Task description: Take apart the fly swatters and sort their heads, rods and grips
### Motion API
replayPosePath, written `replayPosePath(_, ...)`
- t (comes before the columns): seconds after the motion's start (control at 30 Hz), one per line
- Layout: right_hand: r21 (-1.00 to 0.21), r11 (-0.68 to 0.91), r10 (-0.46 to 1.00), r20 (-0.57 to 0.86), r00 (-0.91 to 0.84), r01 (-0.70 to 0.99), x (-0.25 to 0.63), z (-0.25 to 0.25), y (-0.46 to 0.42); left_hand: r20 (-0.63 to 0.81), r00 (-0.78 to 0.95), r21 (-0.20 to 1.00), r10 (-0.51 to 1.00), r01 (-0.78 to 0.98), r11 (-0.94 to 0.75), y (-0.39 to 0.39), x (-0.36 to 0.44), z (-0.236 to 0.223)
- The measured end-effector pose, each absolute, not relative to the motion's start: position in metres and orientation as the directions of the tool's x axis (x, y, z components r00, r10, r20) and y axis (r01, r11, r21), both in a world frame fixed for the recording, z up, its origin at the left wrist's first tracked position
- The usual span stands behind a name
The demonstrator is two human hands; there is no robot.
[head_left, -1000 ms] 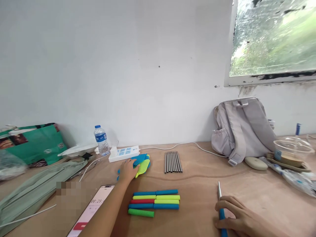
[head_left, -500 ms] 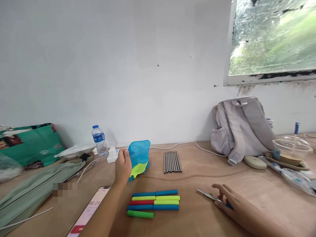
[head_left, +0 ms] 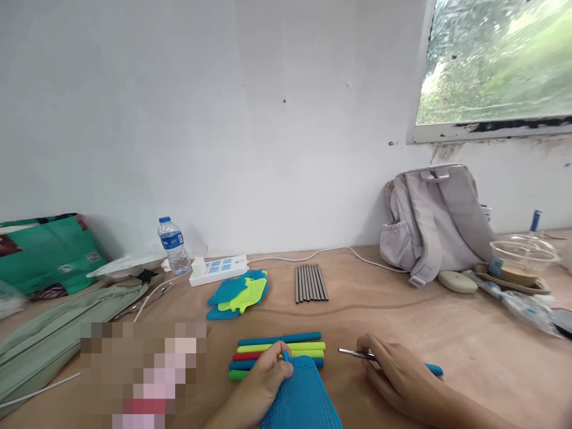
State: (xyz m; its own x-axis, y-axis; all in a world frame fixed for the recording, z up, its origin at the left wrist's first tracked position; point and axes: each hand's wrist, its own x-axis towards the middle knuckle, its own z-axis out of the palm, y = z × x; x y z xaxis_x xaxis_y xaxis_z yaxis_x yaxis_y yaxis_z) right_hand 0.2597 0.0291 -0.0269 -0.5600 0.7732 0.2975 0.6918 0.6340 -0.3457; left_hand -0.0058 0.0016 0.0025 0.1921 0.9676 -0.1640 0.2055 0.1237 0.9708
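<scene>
My left hand is closed on the short neck of a blue perforated fly swatter head, whose mesh hangs toward me. In my right hand is a thin metal rod with a blue foam grip showing behind the hand; its bare tip points left toward my left hand, still apart from the swatter head's neck. Partly behind my left hand lie several foam grip tubes in blue, yellow, red and green. Farther back, blue and yellow swatter heads are piled beside a row of metal rods.
A white power strip and water bottle stand at the back left. The grey backpack, beige oval case and plastic cup are at right. A green pouch and a blurred-out patch lie at left.
My left hand has taken a blue swatter head from the pile and brought it down near me. My right hand has shifted slightly left with the rod.
</scene>
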Motion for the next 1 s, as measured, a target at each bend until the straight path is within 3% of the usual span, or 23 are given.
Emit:
replayPosePath(0.07, -0.356, 0.672, 0.741, 0.325, -0.588, 0.65, 0.252, -0.023, 0.024, -0.278, 0.27, 0.96, 0.922, 0.039, 0.278, 0.001, -0.004, 0.001)
replayPosePath(0.13, -0.378, 0.693, 0.721, 0.368, -0.587, 0.614, 0.244, -0.019, 0.021, -0.25, 0.279, 0.968, 0.927, 0.048, 0.246, 0.001, -0.002, 0.003)
replayPosePath(0.27, -0.393, 0.743, 0.669, 0.411, -0.619, 0.543, 0.235, -0.012, 0.017, -0.28, 0.268, 0.957, 0.922, 0.155, 0.246, -0.003, -0.004, 0.008)
replayPosePath(0.6, -0.228, 0.797, 0.604, 0.33, -0.725, 0.56, 0.231, -0.004, 0.004, -0.332, 0.326, 0.843, 0.885, 0.524, 0.123, -0.008, -0.011, 0.007)
replayPosePath(0.8, -0.241, 0.834, 0.552, 0.319, -0.771, 0.497, 0.229, 0.006, 0.004, -0.349, 0.356, 0.785, 0.867, 0.616, 0.063, -0.008, -0.003, 0.014)
replayPosePath(1.0, -0.389, 0.829, 0.528, 0.304, -0.793, 0.402, 0.229, 0.01, 0.006, -0.401, 0.421, 0.765, 0.814, 0.642, 0.045, -0.009, 0.006, 0.024)
